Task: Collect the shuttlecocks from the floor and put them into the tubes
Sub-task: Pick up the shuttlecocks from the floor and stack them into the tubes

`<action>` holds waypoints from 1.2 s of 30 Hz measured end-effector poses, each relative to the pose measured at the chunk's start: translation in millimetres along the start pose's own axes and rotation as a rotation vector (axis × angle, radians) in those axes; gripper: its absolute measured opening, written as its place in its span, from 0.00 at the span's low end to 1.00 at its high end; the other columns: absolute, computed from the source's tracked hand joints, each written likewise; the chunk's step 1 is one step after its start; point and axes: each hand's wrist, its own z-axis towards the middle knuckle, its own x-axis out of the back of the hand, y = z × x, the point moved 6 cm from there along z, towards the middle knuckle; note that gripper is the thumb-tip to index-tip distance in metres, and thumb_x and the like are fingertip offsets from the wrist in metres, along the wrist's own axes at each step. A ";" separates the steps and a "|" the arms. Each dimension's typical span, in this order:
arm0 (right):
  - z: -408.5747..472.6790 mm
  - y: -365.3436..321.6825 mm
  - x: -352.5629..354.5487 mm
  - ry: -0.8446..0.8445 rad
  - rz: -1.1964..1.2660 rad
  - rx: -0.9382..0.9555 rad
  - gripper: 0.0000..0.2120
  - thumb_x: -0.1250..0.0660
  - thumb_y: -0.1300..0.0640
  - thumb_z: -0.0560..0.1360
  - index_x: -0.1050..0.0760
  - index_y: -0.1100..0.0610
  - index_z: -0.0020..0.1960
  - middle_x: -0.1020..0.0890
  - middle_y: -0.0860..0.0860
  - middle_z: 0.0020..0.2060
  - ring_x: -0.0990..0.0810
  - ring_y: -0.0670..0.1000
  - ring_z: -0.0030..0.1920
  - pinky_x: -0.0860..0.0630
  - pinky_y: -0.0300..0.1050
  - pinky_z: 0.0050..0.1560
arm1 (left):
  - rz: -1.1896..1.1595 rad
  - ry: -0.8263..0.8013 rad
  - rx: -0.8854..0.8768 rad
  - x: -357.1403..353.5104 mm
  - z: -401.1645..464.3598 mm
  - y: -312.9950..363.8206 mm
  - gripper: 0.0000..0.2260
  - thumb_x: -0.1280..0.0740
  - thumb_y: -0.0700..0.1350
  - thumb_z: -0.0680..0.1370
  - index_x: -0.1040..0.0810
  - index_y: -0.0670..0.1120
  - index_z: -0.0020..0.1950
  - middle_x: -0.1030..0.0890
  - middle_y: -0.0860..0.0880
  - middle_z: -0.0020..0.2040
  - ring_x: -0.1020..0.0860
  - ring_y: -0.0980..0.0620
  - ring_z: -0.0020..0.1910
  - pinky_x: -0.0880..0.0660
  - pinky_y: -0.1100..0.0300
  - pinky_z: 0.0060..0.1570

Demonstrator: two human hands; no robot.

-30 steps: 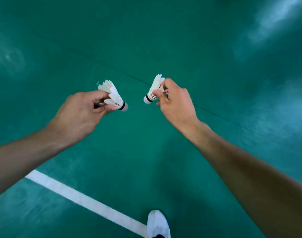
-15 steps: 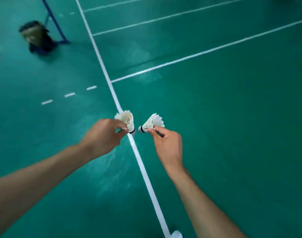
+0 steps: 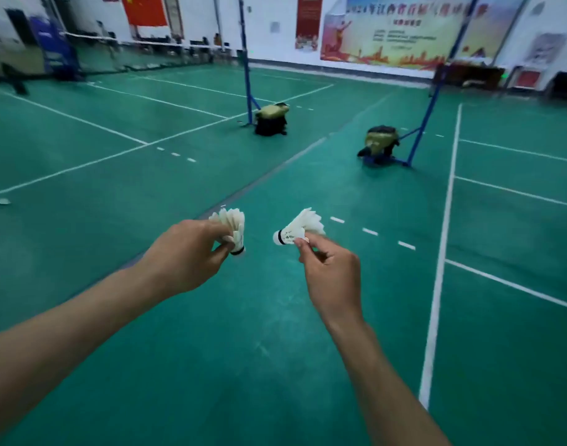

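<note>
Two shuttlecocks in my hands, one each, held out in front of me over the green court floor [image 3: 211, 365]. My left hand [image 3: 185, 255] is closed on the left shuttlecock [image 3: 234, 228], fingers pinched on its lower skirt; cork end points down, feathers up, roughly upright w/ a slight tilt. My right hand [image 3: 332, 278] is clamped on the right shuttlecock [image 3: 296, 231] w/ thumb and forefinger at the base of the feathers; it lies nearly sideways, cork toward my left hand, feathers fanning up and to the right. The 2 corks sit near each other but apart, not touching.

Farther out on the floor: a dark bag w/ olive top [image 3: 272, 119] at the foot of a blue net post [image 3: 246, 56], and a second similar bag [image 3: 379, 141] just beside the base of another blue post [image 3: 436, 88]. Small white object [image 3: 3, 201] lies on the floor toward its left edge, too small and blurred to tell what. White court lines [image 3: 438, 278] run past my right arm. Banner [image 3: 395, 30] on the back wall, text unreadable. No tube that I can make out.
</note>
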 end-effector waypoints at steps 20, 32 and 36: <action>-23.7 -237.6 -553.6 -0.827 0.308 0.832 0.06 0.28 0.54 0.80 0.15 0.54 0.47 0.18 0.46 0.35 0.30 0.48 0.30 0.30 0.45 0.31 | 0.504 0.240 0.927 241.1 -177.1 -405.4 0.09 0.33 0.51 0.79 0.14 0.51 0.49 0.14 0.49 0.43 0.19 0.45 0.42 0.22 0.50 0.46; -214.9 -413.7 -787.4 -1.259 0.706 1.018 0.03 0.26 0.58 0.78 0.15 0.54 0.46 0.15 0.49 0.37 0.22 0.56 0.33 0.23 0.54 0.33 | 0.703 0.340 1.548 342.8 -381.6 -498.7 0.09 0.35 0.51 0.78 0.20 0.49 0.42 0.18 0.52 0.39 0.22 0.48 0.39 0.24 0.50 0.42; -314.8 -486.2 -872.5 -1.385 0.857 0.904 0.04 0.27 0.56 0.78 0.14 0.55 0.48 0.13 0.50 0.42 0.19 0.54 0.36 0.20 0.53 0.40 | 0.768 0.325 1.740 381.9 -482.4 -542.4 0.11 0.37 0.53 0.78 0.21 0.49 0.41 0.17 0.51 0.40 0.21 0.47 0.40 0.23 0.49 0.44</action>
